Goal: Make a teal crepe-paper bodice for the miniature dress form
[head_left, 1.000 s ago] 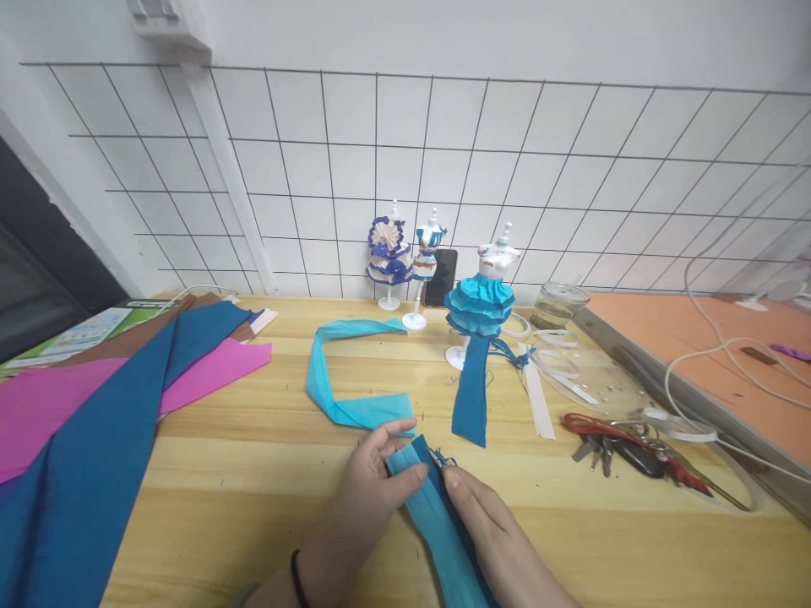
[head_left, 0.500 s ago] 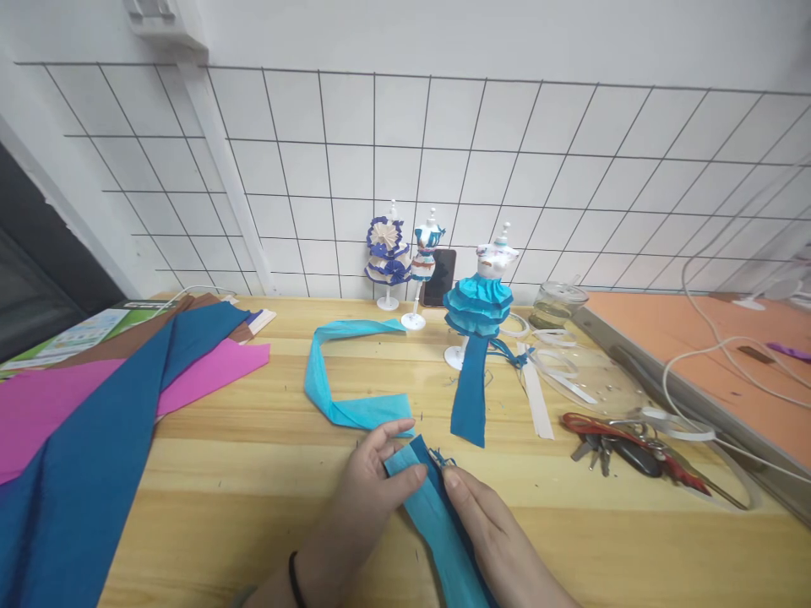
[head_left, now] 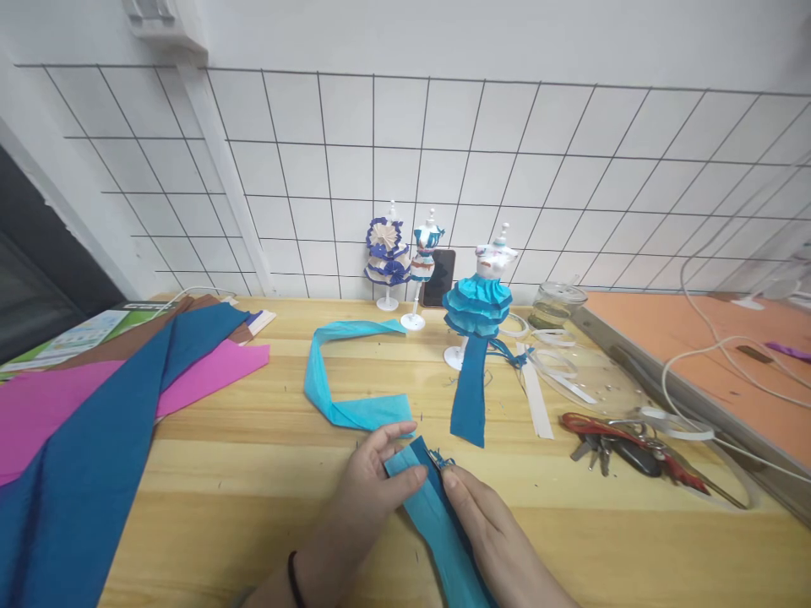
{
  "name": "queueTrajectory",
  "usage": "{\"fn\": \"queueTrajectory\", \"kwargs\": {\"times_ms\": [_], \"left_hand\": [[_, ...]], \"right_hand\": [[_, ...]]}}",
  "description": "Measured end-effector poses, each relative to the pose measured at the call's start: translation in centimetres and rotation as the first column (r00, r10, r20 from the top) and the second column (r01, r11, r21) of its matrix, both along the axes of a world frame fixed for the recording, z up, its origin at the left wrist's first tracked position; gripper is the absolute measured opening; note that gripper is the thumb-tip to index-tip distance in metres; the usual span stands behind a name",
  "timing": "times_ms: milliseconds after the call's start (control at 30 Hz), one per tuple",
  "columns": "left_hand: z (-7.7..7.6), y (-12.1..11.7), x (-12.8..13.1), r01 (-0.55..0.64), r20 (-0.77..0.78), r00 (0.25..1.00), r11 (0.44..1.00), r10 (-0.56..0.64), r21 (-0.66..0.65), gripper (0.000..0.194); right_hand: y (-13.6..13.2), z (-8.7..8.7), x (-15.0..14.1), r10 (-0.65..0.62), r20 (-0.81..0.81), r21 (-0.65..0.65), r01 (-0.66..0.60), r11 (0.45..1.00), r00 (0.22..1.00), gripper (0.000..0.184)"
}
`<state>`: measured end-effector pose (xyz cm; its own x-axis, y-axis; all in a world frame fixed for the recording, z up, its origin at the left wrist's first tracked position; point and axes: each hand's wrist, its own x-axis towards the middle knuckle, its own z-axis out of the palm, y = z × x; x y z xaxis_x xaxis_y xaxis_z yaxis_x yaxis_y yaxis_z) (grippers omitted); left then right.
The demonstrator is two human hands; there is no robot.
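Note:
Low in the middle, my left hand (head_left: 383,477) is closed on the end of a crepe paper strip, light blue (head_left: 421,507) over a darker blue layer (head_left: 416,449). Its thumb lies on top of the paper. My right hand (head_left: 487,519) is closed at the strip's right edge. From its fingertips a slim dark blade (head_left: 433,461) sticks out, seemingly scissors, with the handles hidden. Thin blue paper shreds (head_left: 445,459) curl beside the blade. Beyond my left hand, a loose light blue strip (head_left: 320,376) lies folded on the table.
Behind stand a dress form in a ruffled blue skirt (head_left: 478,304), two smaller dress forms, a phone (head_left: 439,279) and a glass jar (head_left: 557,306). Keys (head_left: 624,447) lie right, near white cords. Pink and blue paper sheets (head_left: 95,447) cover the table's left.
The dark blade shows a little more at the paper's right edge, beside the shreds. Both hands stay in nearly the same place.

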<state>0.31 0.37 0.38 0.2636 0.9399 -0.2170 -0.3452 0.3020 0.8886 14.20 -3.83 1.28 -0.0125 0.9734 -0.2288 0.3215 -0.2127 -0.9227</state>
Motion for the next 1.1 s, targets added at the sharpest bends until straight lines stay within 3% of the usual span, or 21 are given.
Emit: {"fn": "queueTrajectory", "kwargs": {"times_ms": [233, 867, 1100], "left_hand": [[0.6, -0.27, -0.06, 0.037, -0.038, 0.999, 0.999, -0.038, -0.031, 0.021], [0.91, -0.4, -0.15, 0.107, -0.18, 0.979, 0.993, -0.098, 0.044, 0.022], [0.61, -0.53, 0.02, 0.142, -0.149, 0.98, 0.988, -0.132, 0.055, 0.022]], "right_hand": [[-0.1, 0.08, -0.02, 0.035, 0.015, 0.008, -0.035, 0.999, 0.999, 0.047], [-0.21, 0.03, -0.06, -0.025, -0.024, -0.067, 0.023, 0.998, 0.999, 0.052], [-0.26, 0.51, -0.1, -0.011, -0.016, -0.017, 0.011, 1.0, 1.0, 0.048]]}}
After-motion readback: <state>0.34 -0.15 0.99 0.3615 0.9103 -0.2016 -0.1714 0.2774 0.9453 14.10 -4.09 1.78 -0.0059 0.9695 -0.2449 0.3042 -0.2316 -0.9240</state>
